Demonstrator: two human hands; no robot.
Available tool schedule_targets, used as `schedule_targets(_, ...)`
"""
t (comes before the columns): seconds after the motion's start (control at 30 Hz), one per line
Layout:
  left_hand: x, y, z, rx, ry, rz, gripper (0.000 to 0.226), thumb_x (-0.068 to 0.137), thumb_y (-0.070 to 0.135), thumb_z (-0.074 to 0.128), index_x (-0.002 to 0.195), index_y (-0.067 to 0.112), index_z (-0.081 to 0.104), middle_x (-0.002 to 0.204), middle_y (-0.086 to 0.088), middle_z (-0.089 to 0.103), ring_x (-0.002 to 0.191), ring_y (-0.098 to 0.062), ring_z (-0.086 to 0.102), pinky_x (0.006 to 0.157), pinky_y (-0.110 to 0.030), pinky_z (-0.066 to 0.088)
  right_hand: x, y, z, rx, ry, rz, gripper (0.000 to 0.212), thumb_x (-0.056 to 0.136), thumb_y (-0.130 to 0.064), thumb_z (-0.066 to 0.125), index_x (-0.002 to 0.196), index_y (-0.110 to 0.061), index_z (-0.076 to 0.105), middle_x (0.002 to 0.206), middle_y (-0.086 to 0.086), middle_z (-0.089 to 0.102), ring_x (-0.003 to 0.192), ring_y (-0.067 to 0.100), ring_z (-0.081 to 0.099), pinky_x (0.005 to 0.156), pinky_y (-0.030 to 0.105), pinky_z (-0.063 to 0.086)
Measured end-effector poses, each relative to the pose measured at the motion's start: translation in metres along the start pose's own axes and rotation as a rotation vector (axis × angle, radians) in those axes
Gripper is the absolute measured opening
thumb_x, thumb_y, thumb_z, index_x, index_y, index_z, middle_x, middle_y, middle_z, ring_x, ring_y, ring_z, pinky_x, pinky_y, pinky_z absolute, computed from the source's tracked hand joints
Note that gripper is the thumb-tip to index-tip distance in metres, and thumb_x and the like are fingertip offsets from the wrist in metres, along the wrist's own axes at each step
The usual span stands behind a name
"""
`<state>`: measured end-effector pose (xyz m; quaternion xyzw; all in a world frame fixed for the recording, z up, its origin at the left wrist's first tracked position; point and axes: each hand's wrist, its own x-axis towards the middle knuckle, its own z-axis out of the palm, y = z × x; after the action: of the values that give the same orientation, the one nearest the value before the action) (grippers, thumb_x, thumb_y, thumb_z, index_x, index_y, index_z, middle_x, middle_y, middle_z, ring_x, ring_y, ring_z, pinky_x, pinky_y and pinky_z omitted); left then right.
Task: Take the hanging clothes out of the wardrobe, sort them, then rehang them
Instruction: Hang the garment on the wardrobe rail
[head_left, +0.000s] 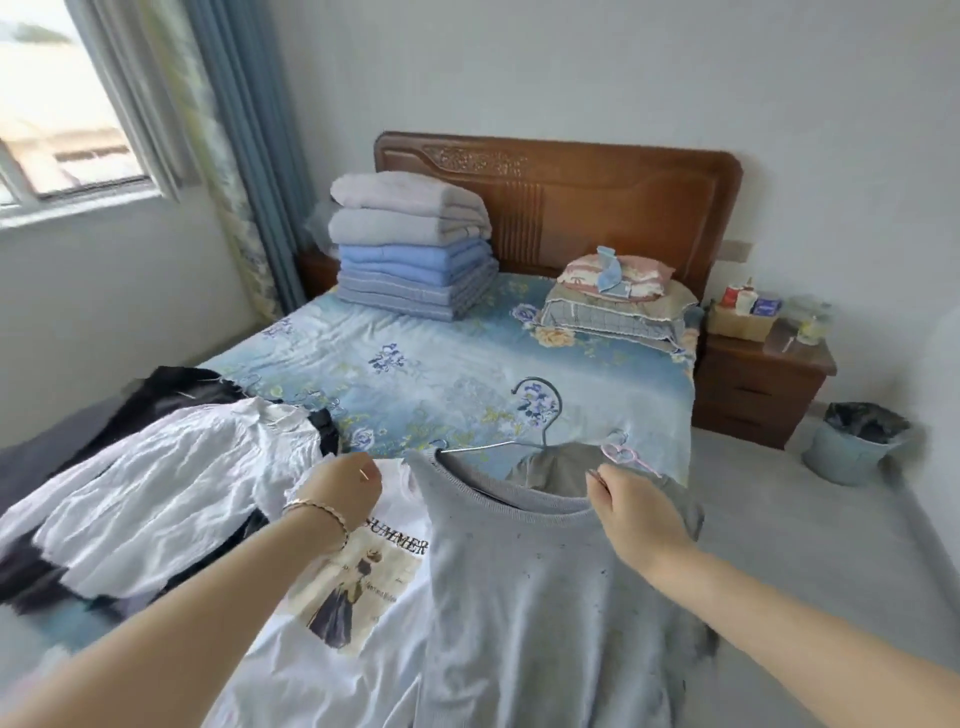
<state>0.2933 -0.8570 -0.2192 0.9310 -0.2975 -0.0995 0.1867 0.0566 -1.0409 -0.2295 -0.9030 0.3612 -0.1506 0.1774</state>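
Bed (441, 374) fills the middle of the view, floral blue sheet, with a stack of folded quilts (410, 260) and pillows (618, 306) up by the headboard. The wardrobe is not in view.

The task's clothes lie at the near end of the bed. On the left a white crinkled blouse (171, 478) is spread over dark garments (171, 384). In the centre a white printed T-shirt (332, 623) lies flat, and a grey-blue knit top (535, 597) lies partly over its right side.

Right hand (634, 514) has fingers curled tight, pinching the knit top at the right side of its neckline. Left hand (337, 493), bracelet on the wrist, is curled into a fist at the edge of the blouse and T-shirt. Whether it holds fabric I cannot tell.

A metal hanger (540, 410) sits at the knit top's neck opening, hook lying on the sheet, left arm of the wire exposed. A pink hanger (621, 454) pokes out just beside the right fingers.

Progress, as a judgement: taking clothes out looks done at least in part, since several garments are on the bed. Sorting looks underway — two rough groups, lights over darks on the left, tops in the centre. Rehanging is not yet done for anything visible. Whether the metal hanger is going into the knit top or coming out — cannot tell.
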Motion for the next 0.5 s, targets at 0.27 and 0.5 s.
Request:
schedule_targets(0.27,-0.141,-0.074,-0.086,-0.060,0.282,-0.316,0.019,0.091,0.012,0.045,0.098,0.015,0.062,0.098,-0.006,0.063,0.082,-0.022,0.054,0.071,-0.026,0.043,-0.010,-0.101,-0.047,-0.060,-0.029,-0.504,0.028,0.099,-0.027,0.040,0.075,-0.014,0.047,0.069,0.001,0.054,0.072,0.028,0.057,0.058,0.030,0.029)
schedule_targets(0.5,-0.289,-0.147,-0.146,-0.083,0.512,-0.396,0.051,0.092,0.039,0.047,0.135,0.013,0.046,0.139,-0.005,0.047,0.125,-0.022,0.048,0.102,-0.027,0.034,-0.060,-0.238,-0.054,0.077,-0.043,-0.919,0.028,0.099,-0.027,0.041,0.072,-0.020,0.044,0.055,-0.011,0.040,0.061,0.019,0.048,0.051,0.024,0.026)
